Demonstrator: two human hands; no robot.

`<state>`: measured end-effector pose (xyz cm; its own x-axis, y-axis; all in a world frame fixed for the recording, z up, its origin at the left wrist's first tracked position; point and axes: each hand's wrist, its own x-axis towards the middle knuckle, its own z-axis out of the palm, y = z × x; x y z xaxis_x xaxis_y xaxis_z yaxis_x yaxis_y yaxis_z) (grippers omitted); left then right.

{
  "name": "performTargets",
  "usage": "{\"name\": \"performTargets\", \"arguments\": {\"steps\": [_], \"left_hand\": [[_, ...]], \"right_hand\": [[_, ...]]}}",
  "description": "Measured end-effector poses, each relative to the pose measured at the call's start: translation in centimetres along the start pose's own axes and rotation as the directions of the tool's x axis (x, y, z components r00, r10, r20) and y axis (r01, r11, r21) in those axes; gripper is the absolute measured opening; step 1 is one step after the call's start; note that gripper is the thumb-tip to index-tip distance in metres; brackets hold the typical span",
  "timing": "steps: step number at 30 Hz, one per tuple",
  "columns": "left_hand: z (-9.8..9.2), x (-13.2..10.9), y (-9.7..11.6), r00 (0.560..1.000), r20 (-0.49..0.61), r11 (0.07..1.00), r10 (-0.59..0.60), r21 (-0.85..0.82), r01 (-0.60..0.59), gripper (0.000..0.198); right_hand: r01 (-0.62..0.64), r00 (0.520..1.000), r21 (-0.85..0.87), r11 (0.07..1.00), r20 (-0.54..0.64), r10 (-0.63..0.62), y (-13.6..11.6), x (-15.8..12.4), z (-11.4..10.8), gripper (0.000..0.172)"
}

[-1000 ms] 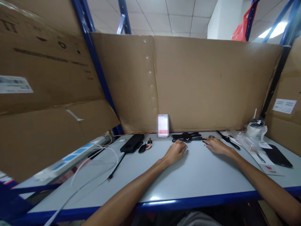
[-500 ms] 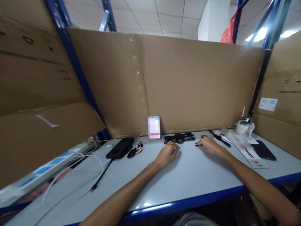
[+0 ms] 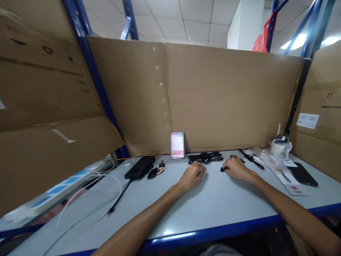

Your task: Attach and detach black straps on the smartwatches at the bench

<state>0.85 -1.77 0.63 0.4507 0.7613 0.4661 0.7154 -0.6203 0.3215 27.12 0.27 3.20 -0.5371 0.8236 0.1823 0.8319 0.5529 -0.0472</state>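
My left hand (image 3: 192,175) rests on the table with its fingers loosely bent, a small gap between thumb and forefinger, and nothing visible held. Just beyond its fingertips lie several slim black pieces (image 3: 205,157), side by side, like watches with straps. My right hand (image 3: 234,168) is closed around a small black strap-like thing (image 3: 223,169), whose end sticks out left of the fingers; its remainder is mostly hidden. A small grey-brown square piece (image 3: 233,156) shows behind the knuckles. To the right of that hand lies a long black strap-like piece (image 3: 252,159).
A phone (image 3: 177,145) leans on the cardboard back wall (image 3: 207,92). Left are a black power bank-like box (image 3: 140,168), keys (image 3: 160,166), white cables and a power strip (image 3: 69,183). Right are clear plastic packaging (image 3: 269,161), a lidded cup (image 3: 278,145) and a dark phone (image 3: 303,174).
The view has shifted slightly, moving everything a little rightward. My right hand has turned a little, and more of the black strap-like thing shows at its fingertips. My left hand hardly differs.
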Motion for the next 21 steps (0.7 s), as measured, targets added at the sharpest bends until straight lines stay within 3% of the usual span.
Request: {"name": "performTargets", "arguments": {"steps": [6,9,12,16,21], "left_hand": [[0.0,0.1,0.4,1.000,0.020,0.999,-0.017,0.027,0.017,0.029],[0.1,0.2,0.3,0.999,0.027,1.000,-0.021,0.019,0.021,0.027],[0.2,0.1,0.1,0.999,0.022,0.999,-0.025,0.023,0.025,0.026],[0.3,0.0,-0.4,1.000,0.016,1.000,-0.008,0.001,0.008,0.026],[0.4,-0.1,-0.7,1.000,0.015,1.000,0.004,-0.005,-0.004,0.027]], "right_hand": [[0.071,0.997,0.032,0.997,-0.022,-0.070,-0.5,0.2,0.5,0.028],[0.079,0.994,0.078,0.994,-0.088,-0.072,-0.2,0.4,0.0,0.024],[-0.042,0.984,0.080,0.996,-0.171,0.055,0.5,0.5,-1.3,0.027],[-0.238,0.955,0.022,0.971,-0.177,0.238,1.6,0.4,-2.9,0.027],[-0.255,0.963,-0.017,0.967,-0.100,0.252,3.1,0.0,-3.1,0.025]]}}
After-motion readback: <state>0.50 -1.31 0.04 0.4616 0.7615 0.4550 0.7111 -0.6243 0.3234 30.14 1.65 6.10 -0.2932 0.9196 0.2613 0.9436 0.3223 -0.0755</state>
